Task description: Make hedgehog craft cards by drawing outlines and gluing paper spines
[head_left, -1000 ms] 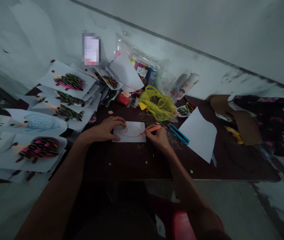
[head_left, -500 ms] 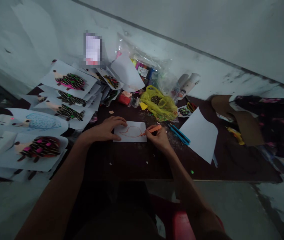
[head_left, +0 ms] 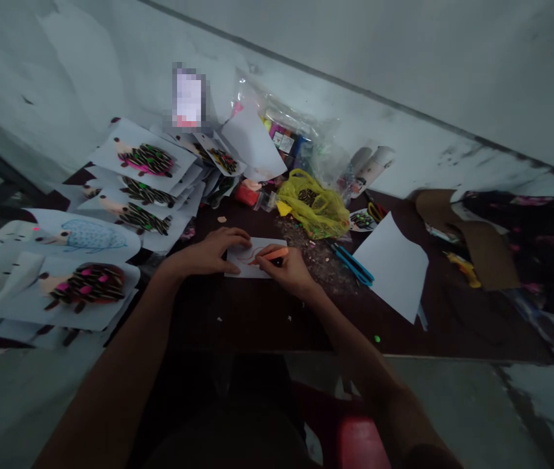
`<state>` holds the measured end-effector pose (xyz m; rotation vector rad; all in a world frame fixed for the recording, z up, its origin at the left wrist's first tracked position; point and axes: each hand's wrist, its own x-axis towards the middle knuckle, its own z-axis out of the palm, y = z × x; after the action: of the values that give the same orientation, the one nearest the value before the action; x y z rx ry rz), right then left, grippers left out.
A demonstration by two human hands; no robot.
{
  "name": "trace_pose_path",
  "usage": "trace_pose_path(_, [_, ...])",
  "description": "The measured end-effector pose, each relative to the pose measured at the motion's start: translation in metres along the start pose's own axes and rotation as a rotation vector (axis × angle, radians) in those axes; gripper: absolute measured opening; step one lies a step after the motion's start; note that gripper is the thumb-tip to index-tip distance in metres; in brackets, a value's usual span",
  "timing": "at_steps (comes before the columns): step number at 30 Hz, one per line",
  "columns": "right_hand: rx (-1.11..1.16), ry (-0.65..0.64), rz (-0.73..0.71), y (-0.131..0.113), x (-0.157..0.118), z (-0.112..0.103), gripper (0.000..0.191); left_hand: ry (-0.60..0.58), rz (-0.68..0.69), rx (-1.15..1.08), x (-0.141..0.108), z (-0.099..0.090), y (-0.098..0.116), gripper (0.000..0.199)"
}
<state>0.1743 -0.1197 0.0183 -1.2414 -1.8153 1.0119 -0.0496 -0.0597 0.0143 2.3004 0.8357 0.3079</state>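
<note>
A small white paper card lies on the dark table in front of me, with an orange curved outline on it. My left hand rests at the card's left edge, thumb and fingers apart, holding nothing. My right hand is closed on an orange pen; its tip touches the card near the middle, and the hand covers the card's right part.
Sheets with hedgehog pictures pile up at left. Behind the card sits a yellow plastic bag. To the right are blue-handled scissors, a larger white sheet and brown cardboard.
My right hand with the orange pen has moved left across the card, covering more of the outline. My left hand stays at the card's left edge. The whole view has shifted slightly.
</note>
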Motion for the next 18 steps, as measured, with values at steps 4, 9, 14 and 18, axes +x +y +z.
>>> trace_pose_path(4, [-0.056, -0.04, -0.003, -0.0023, 0.0055, 0.0034, 0.019, 0.006, 0.0, 0.004, -0.0002, 0.0004, -0.0005, 0.053])
trace_pose_path(9, [-0.056, -0.059, -0.035, -0.0023, 0.0075, 0.0048, 0.019, 0.006, -0.019, 0.004, -0.0004, 0.0003, 0.0015, 0.053])
trace_pose_path(14, [-0.037, -0.044, -0.013, 0.004, 0.0064, 0.0029, 0.019, 0.003, -0.012, -0.011, -0.0005, -0.0007, 0.0021, 0.053])
trace_pose_path(18, [-0.033, -0.035, 0.025, 0.0042, 0.004, -0.0005, 0.019, -0.003, -0.006, -0.011, -0.0004, -0.001, 0.0014, 0.052])
